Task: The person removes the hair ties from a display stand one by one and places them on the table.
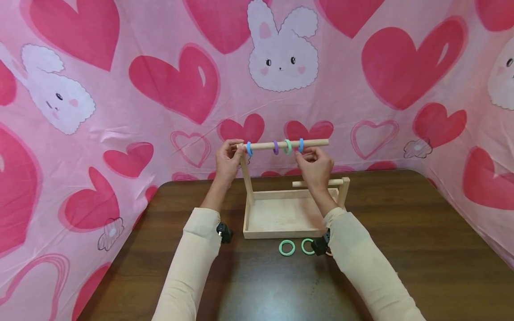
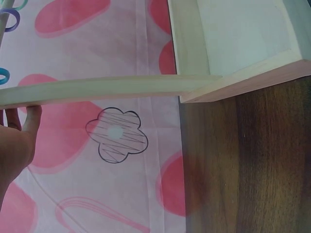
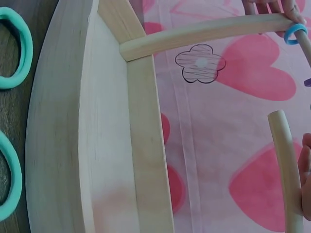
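Observation:
A wooden stand has a tall post (image 1: 246,180) at its left, with a long rod (image 1: 263,146) reaching right from the top. My left hand (image 1: 227,162) grips the post's top end. On the rod hang a blue ring (image 1: 249,149) near the post, a purple ring (image 1: 275,147), a green ring (image 1: 288,147) and, farthest right, a second blue ring (image 1: 301,145). The fingertips of my right hand (image 1: 317,168) pinch that right blue ring at its lower edge. In the right wrist view only part of the right hand (image 3: 306,182) shows, behind the lower rod.
The stand's shallow tray (image 1: 265,234) sits on the brown table (image 1: 249,281). A shorter rod (image 1: 299,183) on a low post (image 1: 343,192) bears no visible rings. Two green rings, one left (image 1: 287,254) and one right (image 1: 304,248), lie before the tray; an orange edge shows under my right wrist.

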The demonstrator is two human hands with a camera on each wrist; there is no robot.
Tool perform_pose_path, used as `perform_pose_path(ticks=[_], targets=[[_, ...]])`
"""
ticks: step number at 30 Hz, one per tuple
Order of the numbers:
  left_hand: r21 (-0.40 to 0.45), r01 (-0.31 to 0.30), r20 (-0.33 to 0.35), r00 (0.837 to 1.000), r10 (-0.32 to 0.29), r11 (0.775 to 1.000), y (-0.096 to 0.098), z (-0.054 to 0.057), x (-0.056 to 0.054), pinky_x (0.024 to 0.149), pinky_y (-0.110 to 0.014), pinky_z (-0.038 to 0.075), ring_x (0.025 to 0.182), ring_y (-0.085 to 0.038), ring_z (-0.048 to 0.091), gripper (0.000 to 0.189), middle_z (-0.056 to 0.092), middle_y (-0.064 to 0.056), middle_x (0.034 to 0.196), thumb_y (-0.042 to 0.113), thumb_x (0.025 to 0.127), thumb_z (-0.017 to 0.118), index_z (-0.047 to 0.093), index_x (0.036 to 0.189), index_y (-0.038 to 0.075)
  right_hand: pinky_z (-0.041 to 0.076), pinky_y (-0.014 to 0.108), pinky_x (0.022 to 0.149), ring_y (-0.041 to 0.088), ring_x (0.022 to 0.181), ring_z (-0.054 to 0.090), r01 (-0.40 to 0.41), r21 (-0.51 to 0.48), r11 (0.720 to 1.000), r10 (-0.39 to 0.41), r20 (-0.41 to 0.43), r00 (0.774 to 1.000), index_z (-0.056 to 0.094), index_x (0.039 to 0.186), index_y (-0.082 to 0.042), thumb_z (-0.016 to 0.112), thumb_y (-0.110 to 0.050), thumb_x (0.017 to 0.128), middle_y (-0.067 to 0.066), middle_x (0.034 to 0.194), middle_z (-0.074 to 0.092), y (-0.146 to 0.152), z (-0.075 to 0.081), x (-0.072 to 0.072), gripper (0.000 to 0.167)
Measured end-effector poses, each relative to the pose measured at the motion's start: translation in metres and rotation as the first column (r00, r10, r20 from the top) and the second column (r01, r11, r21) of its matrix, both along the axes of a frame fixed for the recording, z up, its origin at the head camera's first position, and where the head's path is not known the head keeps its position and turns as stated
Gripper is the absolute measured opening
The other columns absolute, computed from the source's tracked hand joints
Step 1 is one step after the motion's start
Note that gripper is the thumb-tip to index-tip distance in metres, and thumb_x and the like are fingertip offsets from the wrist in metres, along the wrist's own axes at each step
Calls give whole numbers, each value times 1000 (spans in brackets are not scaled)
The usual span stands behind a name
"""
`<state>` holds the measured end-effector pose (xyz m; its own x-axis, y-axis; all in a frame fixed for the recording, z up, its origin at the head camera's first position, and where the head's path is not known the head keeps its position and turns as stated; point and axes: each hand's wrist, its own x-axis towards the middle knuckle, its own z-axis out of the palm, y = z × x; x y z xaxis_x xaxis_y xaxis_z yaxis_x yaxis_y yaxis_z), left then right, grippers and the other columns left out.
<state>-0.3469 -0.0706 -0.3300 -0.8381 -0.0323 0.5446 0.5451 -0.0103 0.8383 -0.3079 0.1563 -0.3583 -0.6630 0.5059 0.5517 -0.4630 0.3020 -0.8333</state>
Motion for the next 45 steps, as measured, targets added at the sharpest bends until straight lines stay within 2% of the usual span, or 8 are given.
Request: perform_pose_path(ticks=[4, 11, 16, 19, 28, 39, 41, 45], targets=[[-4, -8, 11, 1000, 8, 1000, 1, 0, -1, 69, -15, 55, 77, 0, 61, 21, 62, 14, 81, -1, 97, 63, 62, 115, -11, 48, 10, 52, -12, 52, 58, -26, -43, 999, 24, -30, 999, 71, 90, 7, 79, -5, 82, 4, 66, 70, -2, 1, -1, 17], [0, -5, 21, 1000, 5, 1000, 1, 1, 1, 69, -15, 54, 77, 0, 61, 21, 63, 14, 81, -3, 97, 63, 61, 115, -12, 51, 10, 53, -10, 52, 60, -61, -81, 995, 56, -58, 997, 69, 89, 12, 77, 0, 83, 9, 71, 71, -2, 0, -1, 15], [6, -4, 26, 1000, 3, 1000, 1, 2, 2, 70, -15, 53, 78, -1, 61, 21, 62, 14, 80, -2, 96, 63, 61, 115, -12, 50, 10, 54, -10, 54, 61, -63, -79, 995, 59, -54, 997, 70, 89, 11, 77, -3, 84, -4, 69, 69, -1, 1, 0, 17], [1, -5, 31, 1000, 5, 1000, 1, 1, 2, 69, -15, 53, 78, -1, 61, 22, 62, 14, 81, -1, 97, 63, 61, 116, -11, 50, 9, 55, -9, 56, 61, -62, -79, 995, 58, -53, 997, 70, 89, 10, 77, -2, 84, -6, 68, 69, 0, 2, 0, 15], [-1, -5, 38, 999, 5, 1000, 1, 1, 1, 65, -15, 54, 76, -1, 62, 23, 62, 13, 83, -1, 96, 64, 61, 116, -11, 51, 9, 57, -9, 57, 62, -48, -77, 996, 43, -65, 997, 71, 89, 11, 76, 2, 84, 17, 74, 71, 4, 3, 0, 11], [9, 2, 36, 999, -2, 1000, 0, 1, 3, 64, -15, 53, 77, -1, 61, 22, 63, 14, 82, -2, 97, 62, 60, 117, -12, 52, 8, 60, -9, 59, 63, -46, -76, 996, 41, -66, 997, 71, 92, 12, 78, -3, 85, 18, 77, 73, 11, 3, 3, 17], [5, 0, 35, 999, -1, 1000, 0, 1, 3, 64, -15, 53, 77, -1, 61, 22, 62, 14, 83, -2, 97, 63, 61, 117, -11, 52, 8, 60, -9, 58, 63, -45, -76, 996, 40, -68, 997, 71, 92, 11, 77, -2, 85, 13, 75, 72, 13, 3, 3, 16], [-3, 2, 31, 1000, -2, 1000, 0, 1, 3, 64, -15, 53, 77, -2, 61, 22, 62, 14, 83, -2, 97, 63, 61, 117, -11, 51, 8, 57, -11, 56, 62, -34, -83, 996, 28, -73, 997, 71, 90, 10, 78, -2, 84, -9, 68, 68, 15, 4, 5, 15]])
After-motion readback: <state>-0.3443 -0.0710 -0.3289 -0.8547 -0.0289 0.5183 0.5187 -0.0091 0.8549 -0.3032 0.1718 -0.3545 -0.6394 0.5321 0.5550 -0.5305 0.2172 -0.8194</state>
